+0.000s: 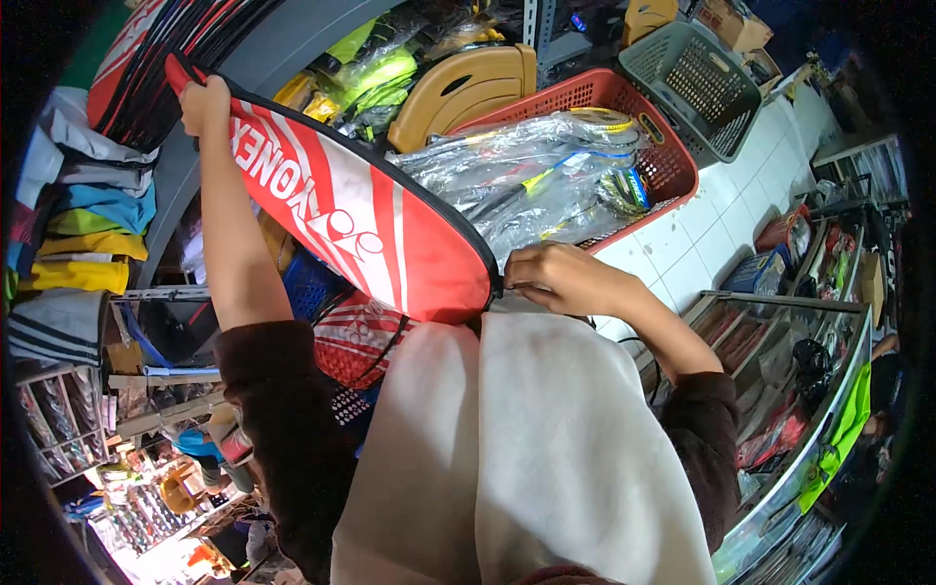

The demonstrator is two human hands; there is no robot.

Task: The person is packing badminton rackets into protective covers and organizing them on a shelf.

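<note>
A red and white racket bag [385, 216] with a black edge stretches slantwise in front of me. Its narrow end, at the upper left, is gripped by my left hand [204, 107], the fingers wrapped round it. At the wide rounded end, my right hand [564, 277] is closed in a pinch by the black edge; whatever small part lies between the fingertips is hidden. Behind the bag, a red basket [673, 161] holds rackets [546, 171] in clear plastic wrapping. Another red and white patterned bag [361, 336] shows partly below the wide end.
A grey-green basket [697, 93] stands beyond the red one. More red and black bags [185, 58] are stacked at the upper left, above folded clothes [88, 229]. White tiled floor [702, 205] and a glass-sided display case [780, 341] lie to the right. People are partly visible at both sides.
</note>
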